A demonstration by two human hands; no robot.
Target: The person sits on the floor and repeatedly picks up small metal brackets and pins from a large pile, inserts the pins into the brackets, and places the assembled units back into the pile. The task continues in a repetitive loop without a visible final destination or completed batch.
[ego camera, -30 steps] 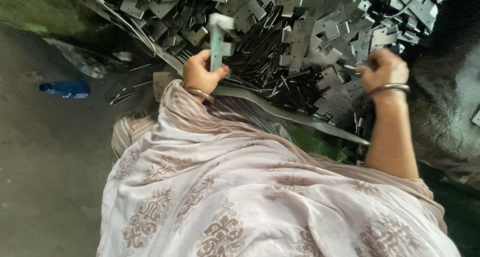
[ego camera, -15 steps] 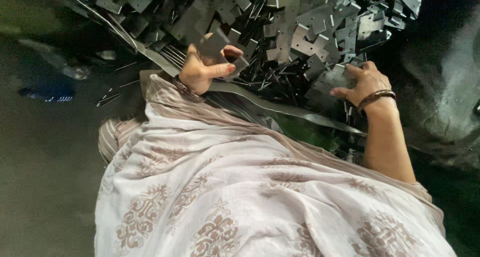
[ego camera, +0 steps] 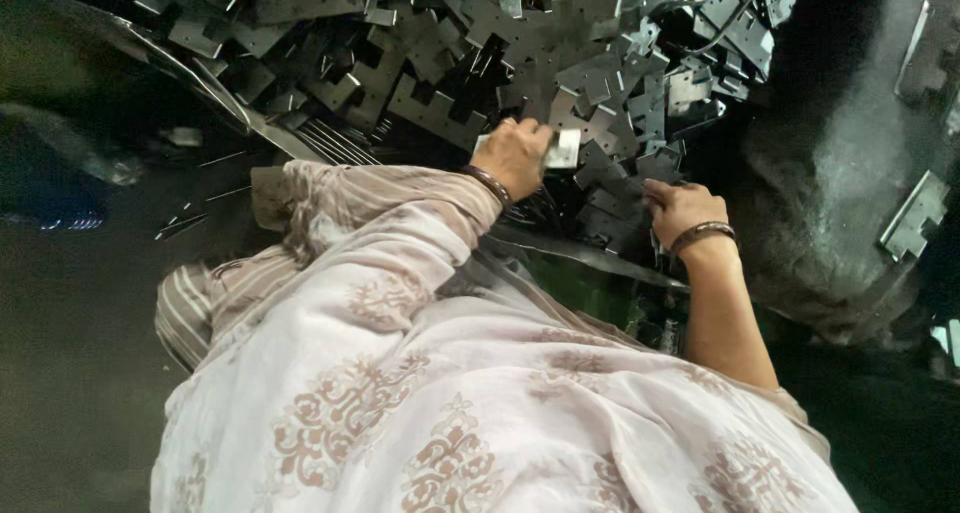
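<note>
In the head view, the person is working over a heap of stamped metal plates (ego camera: 480, 63), dark grey notched pieces piled across the top of the frame. The left hand (ego camera: 513, 156) is gripping a pale hammer: only its light rectangular head (ego camera: 563, 148) is showing past the knuckles, while the handle is hidden inside the fist. The fingers are curling closed around it, the wrist with its dark bangle (ego camera: 487, 183) is bending forward, and the forearm is lying under a striped sleeve (ego camera: 380, 198) and a patterned pale shawl (ego camera: 450, 403).

The right hand (ego camera: 680, 210) is resting low on the near edge of the heap, fingers bent down onto a plate (ego camera: 625, 188) just in front of them; whether they are pinching it or only pressing on it I cannot tell. The bare forearm is running straight back toward the body, with a bangle (ego camera: 703, 235) at the wrist.

Judging by this, the step in hand looks like steadying one plate while the hammer is being brought to it. A next move would call for holding that plate flat and keeping the fingertips away from the hammer head, which is sitting close beside them. Thin metal rods (ego camera: 340, 143) are lying at the heap's left edge, and a loose plate (ego camera: 915, 218) is lying apart on the dark ground to the right.
</note>
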